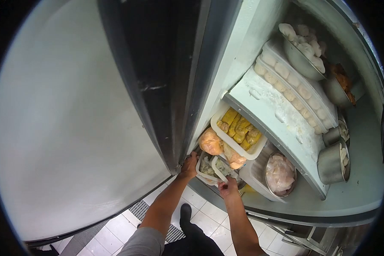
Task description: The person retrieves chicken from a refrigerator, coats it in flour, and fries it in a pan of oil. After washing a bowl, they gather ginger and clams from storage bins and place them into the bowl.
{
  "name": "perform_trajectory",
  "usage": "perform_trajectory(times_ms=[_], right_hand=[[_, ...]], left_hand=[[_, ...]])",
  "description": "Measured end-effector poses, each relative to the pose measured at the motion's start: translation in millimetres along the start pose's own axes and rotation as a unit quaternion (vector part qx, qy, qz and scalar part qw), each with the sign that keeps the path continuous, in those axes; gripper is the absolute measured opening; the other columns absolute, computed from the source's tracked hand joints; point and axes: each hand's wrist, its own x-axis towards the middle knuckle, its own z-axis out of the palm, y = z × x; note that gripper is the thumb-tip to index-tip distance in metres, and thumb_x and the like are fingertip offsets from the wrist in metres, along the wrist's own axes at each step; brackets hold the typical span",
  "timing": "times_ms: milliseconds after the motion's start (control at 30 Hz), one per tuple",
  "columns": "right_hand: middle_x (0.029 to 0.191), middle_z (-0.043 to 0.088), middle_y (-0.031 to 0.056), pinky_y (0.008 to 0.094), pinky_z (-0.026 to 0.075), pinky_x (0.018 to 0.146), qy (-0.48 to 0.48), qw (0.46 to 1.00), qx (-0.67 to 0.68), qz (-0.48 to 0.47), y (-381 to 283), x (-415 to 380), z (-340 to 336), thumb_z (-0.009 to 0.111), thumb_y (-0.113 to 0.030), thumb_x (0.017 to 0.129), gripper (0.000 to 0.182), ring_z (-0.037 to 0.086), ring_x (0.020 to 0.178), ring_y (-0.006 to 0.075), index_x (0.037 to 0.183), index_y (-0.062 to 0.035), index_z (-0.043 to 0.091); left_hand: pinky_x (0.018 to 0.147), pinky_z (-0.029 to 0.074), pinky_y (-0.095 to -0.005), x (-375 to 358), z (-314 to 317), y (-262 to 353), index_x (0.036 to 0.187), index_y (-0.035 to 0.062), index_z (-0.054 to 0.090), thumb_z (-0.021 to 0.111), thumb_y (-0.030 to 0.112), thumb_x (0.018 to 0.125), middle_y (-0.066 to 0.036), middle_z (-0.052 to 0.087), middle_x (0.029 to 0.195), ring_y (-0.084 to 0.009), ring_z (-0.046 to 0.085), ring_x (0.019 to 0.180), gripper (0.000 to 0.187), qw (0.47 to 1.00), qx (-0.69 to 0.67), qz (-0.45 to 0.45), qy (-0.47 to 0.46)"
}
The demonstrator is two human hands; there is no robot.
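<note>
Low in an open refrigerator, my right hand is closed on the near rim of a white plastic tub with pale greenish food inside. Right beside it is a second white tub with similar contents. My left hand reaches in at that tub's left side, close to the door edge, its fingers mostly hidden. Just above the tubs lie orange-tinted filled plastic bags. A white tray of yellow marinated pieces rests higher up, behind the bags.
A metal bowl of pale meat sits to the right in the lower compartment. On the frosty shelf stand stacked containers of round pale pieces, metal bowls and a metal pot. The large door fills the left.
</note>
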Motion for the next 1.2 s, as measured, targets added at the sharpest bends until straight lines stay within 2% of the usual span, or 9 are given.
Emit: perform_trajectory(times_ms=[200, 400, 533, 600, 700, 733, 833, 933, 1200], right_hand=[[0.081, 0.057, 0.018, 0.017, 0.044, 0.036, 0.023, 0.999, 0.029, -0.025, 12.8, 7.0, -1.2, 0.052, -0.018, 0.086, 0.025, 0.055, 0.055, 0.0216, 0.098, 0.0034, 0.055], [0.079, 0.058, 0.0098, 0.019, 0.044, 0.038, -0.004, 0.999, 0.035, -0.039, 63.2, 50.5, -2.2, 0.052, -0.016, 0.083, 0.016, 0.055, 0.053, 0.0176, 0.092, -0.0033, 0.056], [0.077, 0.056, 0.005, 0.0232, 0.046, 0.05, -0.164, 0.959, -0.118, -0.2, 75.1, 90.7, -44.2, 0.054, -0.029, 0.086, 0.023, 0.052, 0.061, 0.015, 0.09, -0.0059, 0.057], [0.079, 0.055, 0.0075, 0.0281, 0.045, 0.052, -0.159, 0.579, -0.511, -0.615, 74.0, 112.9, -57.6, 0.06, -0.018, 0.084, 0.019, 0.053, 0.066, 0.017, 0.091, -0.0003, 0.056], [0.082, 0.062, 0.0157, 0.0316, 0.05, 0.054, -0.215, 0.568, -0.523, -0.598, 54.4, 152.1, -65.0, 0.065, -0.017, 0.083, 0.029, 0.061, 0.068, 0.0233, 0.097, 0.0066, 0.055], [0.063, 0.056, 0.0152, 0.0331, 0.053, 0.053, -0.101, 0.431, -0.614, -0.654, 59.3, 80.5, -35.9, 0.07, -0.019, 0.079, 0.026, 0.059, 0.06, 0.0248, 0.077, 0.0036, 0.058], [0.078, 0.057, 0.0148, 0.0361, 0.05, 0.064, -0.153, 0.51, -0.645, -0.548, 108.4, -34.2, -22.2, 0.066, -0.022, 0.082, 0.024, 0.058, 0.074, 0.0261, 0.086, 0.0005, 0.059], [0.092, 0.058, 0.0143, 0.0392, 0.047, 0.074, -0.259, 0.449, -0.741, -0.428, 175.7, -118.3, -35.1, 0.062, -0.026, 0.084, 0.026, 0.057, 0.087, 0.0274, 0.095, -0.0025, 0.06], [0.104, 0.056, 0.021, 0.046, 0.044, 0.086, -0.684, -0.125, -0.547, -0.465, 477.1, -335.1, 13.3, 0.071, -0.014, 0.07, 0.039, 0.052, 0.104, 0.033, 0.104, -0.0022, 0.056]], left_hand=[[0.077, 0.049, -0.0396, -90.6, -4.7, -8.7, 0.107, 0.0005, 0.05, 0.05, 0.009, 0.083, -0.019, 0.063, 0.094, -0.0351, 0.062, 0.09, 0.025, 0.962, -0.216, -0.067, 0.153], [0.05, 0.047, -0.031, -223.7, 17.6, -15.5, 0.076, 0.0004, 0.053, 0.039, 0.014, 0.092, -0.011, 0.057, 0.068, -0.0197, 0.054, 0.054, 0.026, 0.737, -0.588, -0.294, 0.158], [0.063, 0.05, -0.0327, -307.9, 19.4, -62.1, 0.083, -0.0034, 0.058, 0.038, 0.002, 0.076, -0.015, 0.061, 0.075, -0.0237, 0.06, 0.066, 0.022, 0.787, -0.543, -0.263, 0.13], [0.065, 0.051, -0.0332, -345.7, -8.8, -62.1, 0.086, -0.0043, 0.059, 0.039, 0.003, 0.074, -0.016, 0.062, 0.076, -0.0241, 0.061, 0.068, 0.024, 0.766, -0.559, -0.246, 0.201], [0.068, 0.05, -0.0341, -400.2, -58.0, -67.6, 0.09, -0.0048, 0.059, 0.04, 0.005, 0.075, -0.015, 0.063, 0.083, -0.0228, 0.062, 0.075, 0.026, 0.785, -0.463, -0.341, 0.23], [0.07, 0.05, -0.0336, -416.6, -57.0, -87.7, 0.089, -0.0047, 0.059, 0.04, 0.006, 0.075, -0.015, 0.063, 0.084, -0.0222, 0.061, 0.077, 0.026, 0.767, -0.464, -0.368, 0.249], [0.073, 0.048, -0.032, -486.9, -93.3, -90.6, 0.088, -0.0035, 0.059, 0.04, 0.007, 0.076, -0.013, 0.063, 0.083, -0.0213, 0.06, 0.077, 0.025, 0.693, -0.489, -0.394, 0.354], [0.067, 0.049, -0.0352, -558.6, -88.7, -131.6, 0.086, -0.0003, 0.058, 0.041, 0.004, 0.072, -0.013, 0.061, 0.082, -0.0213, 0.059, 0.072, 0.024, 0.649, -0.585, -0.18, 0.452], [0.077, 0.05, -0.0361, -741.4, -146.2, -139.0, 0.086, 0.0015, 0.055, 0.041, 0.007, 0.074, -0.011, 0.058, 0.084, -0.0233, 0.058, 0.076, 0.02, 0.275, -0.719, -0.011, 0.638]])
